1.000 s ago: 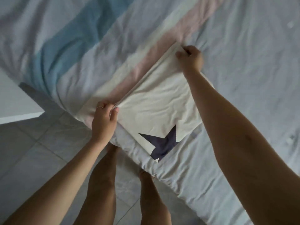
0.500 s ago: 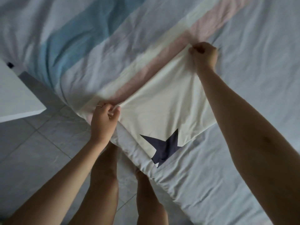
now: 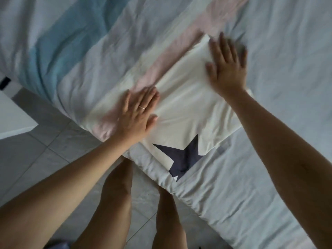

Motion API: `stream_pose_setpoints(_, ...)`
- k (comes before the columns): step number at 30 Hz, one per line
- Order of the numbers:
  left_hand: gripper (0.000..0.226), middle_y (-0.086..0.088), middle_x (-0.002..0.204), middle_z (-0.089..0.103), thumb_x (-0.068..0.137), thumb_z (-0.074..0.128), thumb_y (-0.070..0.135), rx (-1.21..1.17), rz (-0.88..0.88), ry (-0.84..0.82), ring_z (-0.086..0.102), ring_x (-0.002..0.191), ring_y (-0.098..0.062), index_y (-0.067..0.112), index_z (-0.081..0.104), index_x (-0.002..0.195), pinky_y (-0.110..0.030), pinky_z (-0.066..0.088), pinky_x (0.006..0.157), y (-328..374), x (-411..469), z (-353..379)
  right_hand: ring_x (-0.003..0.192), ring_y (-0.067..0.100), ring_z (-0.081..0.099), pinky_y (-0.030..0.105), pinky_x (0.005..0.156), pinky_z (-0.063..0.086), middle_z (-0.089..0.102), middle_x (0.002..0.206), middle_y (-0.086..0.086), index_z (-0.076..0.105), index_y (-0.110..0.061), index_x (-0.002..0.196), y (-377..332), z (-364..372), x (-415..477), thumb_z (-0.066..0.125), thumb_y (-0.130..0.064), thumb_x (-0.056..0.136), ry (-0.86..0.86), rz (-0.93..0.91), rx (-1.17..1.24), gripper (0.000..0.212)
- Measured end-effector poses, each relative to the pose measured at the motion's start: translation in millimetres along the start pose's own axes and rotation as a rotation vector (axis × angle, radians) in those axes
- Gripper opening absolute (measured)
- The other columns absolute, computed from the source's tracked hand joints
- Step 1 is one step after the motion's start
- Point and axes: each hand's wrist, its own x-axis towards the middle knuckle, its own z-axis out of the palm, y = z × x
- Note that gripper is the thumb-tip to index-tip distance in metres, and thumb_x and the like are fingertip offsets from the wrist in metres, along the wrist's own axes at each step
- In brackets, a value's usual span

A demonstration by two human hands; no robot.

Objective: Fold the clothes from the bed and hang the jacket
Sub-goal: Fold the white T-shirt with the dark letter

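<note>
Striped bed (image 3: 269, 51) is carrying a folded cream shirt (image 3: 188, 114). Left hand (image 3: 138, 114) and right hand (image 3: 226, 69) are pressing its ends flat-fingered, grasping nothing, apparently smoothing creases.

Grey floor tiles (image 3: 53, 159) lay below the bed's (image 3: 269, 194) near edge. A white furniture corner (image 3: 14, 119) stood by that edge, with a small dark object (image 3: 4, 82) just beyond it.

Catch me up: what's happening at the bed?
A person works on a folded cream garment, dark star print showing, lying on the striped bedding. Both hands are flat on it with straight fingers: the left hand at its left edge, the right hand at its far corner. No jacket is in view.
</note>
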Motion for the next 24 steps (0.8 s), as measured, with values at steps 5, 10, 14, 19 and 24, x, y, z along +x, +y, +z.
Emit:
stream_pose_setpoints(5, 0.065, -0.002, 0.159, 0.017, 0.091, 0.036, 0.038, -0.040, 0.057, 0.032, 0.017, 0.145, -0.015, 0.013, 0.025, 0.150, -0.056, 0.008, 0.112, 24.2, 20.1, -19.0, 0.146, 0.024, 0.018, 0.042, 0.118, 0.003, 0.023, 0.157, 0.010, 0.022, -0.009, 0.151, -17.7, -20.9, -40.0, 0.023, -0.037, 0.100, 0.102, 0.024, 0.065, 0.058)
stream_pose_setpoints(10, 0.062, -0.002, 0.158, 0.018, 0.095, 0.025, 0.043, 0.030, 0.356, -0.055, 0.020, 0.145, -0.016, 0.015, 0.019, 0.151, -0.056, 0.011, 0.113, 32.7, 111.4, -34.5, 0.141, 0.018, 0.032, 0.037, 0.116, 0.024, 0.031, 0.154, 0.002, 0.024, -0.019, 0.151, -11.3, 6.9, -138.0, 0.024, -0.047, 0.100, -0.044, -0.245, -0.007, 0.058)
stream_pose_setpoints(14, 0.066, 0.001, 0.160, 0.012, 0.094, 0.016, 0.047, 0.057, 0.331, -0.080, 0.011, 0.146, -0.009, 0.018, 0.012, 0.152, -0.061, 0.000, 0.111, 18.3, 168.8, -42.4, 0.144, 0.021, 0.025, 0.045, 0.117, 0.016, 0.022, 0.158, 0.001, 0.019, -0.022, 0.152, 70.6, 15.6, -155.9, 0.017, -0.054, 0.098, -0.069, 0.397, 0.045, 0.063)
stream_pose_setpoints(19, 0.068, 0.000, 0.160, 0.012, 0.090, 0.016, 0.044, 0.019, 0.272, -0.082, 0.011, 0.146, -0.010, 0.016, 0.015, 0.152, -0.062, 0.001, 0.111, 30.1, 165.0, -46.1, 0.145, 0.023, 0.019, 0.041, 0.119, 0.005, 0.023, 0.156, 0.010, 0.023, -0.009, 0.150, 34.0, 4.9, -140.3, 0.018, -0.040, 0.099, 0.127, 0.364, 0.164, 0.059)
stream_pose_setpoints(24, 0.064, 0.007, 0.160, 0.002, 0.097, 0.028, 0.049, 0.067, 0.297, -0.109, -0.002, 0.148, -0.020, 0.023, 0.007, 0.153, -0.060, -0.003, 0.111, 22.2, 171.1, -56.6, 0.143, 0.018, 0.028, 0.037, 0.116, 0.022, 0.028, 0.155, 0.000, 0.025, -0.022, 0.151, 44.0, 24.8, -143.4, 0.031, -0.044, 0.101, 0.047, -0.042, 0.083, 0.055)
